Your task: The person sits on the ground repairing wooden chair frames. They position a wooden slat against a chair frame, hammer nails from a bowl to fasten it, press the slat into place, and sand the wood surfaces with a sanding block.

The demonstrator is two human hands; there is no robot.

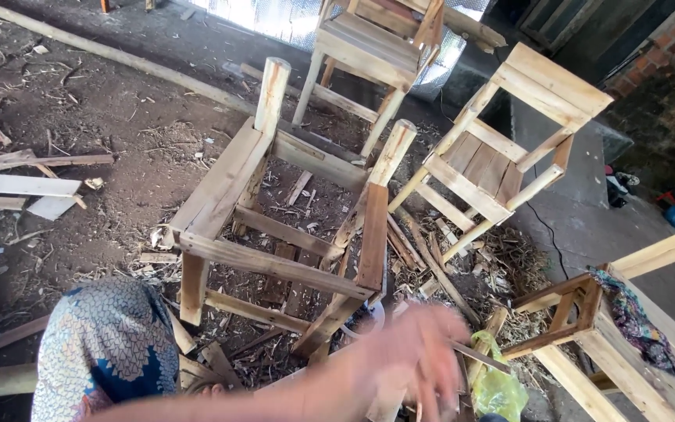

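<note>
One hand [412, 352], blurred by motion, reaches across the bottom of the view with its fingers [439, 332] spread and loose, grasping nothing; which hand it is cannot be told, and no second hand shows. Just beyond it stands an unfinished chair frame [275, 227] of bare wood on the dirt floor [119, 101], its seat open. Three more wooden chairs are in view: one slatted chair [494, 148] tipped to the right, one [376, 47] at the top, and part of one [587, 320] at the lower right with a patterned cloth [634, 320] draped on it. A yellow-green plastic bag [498, 383] lies crumpled near the hand; its contents are hidden. Loose planks [29, 187] lie at left.
</note>
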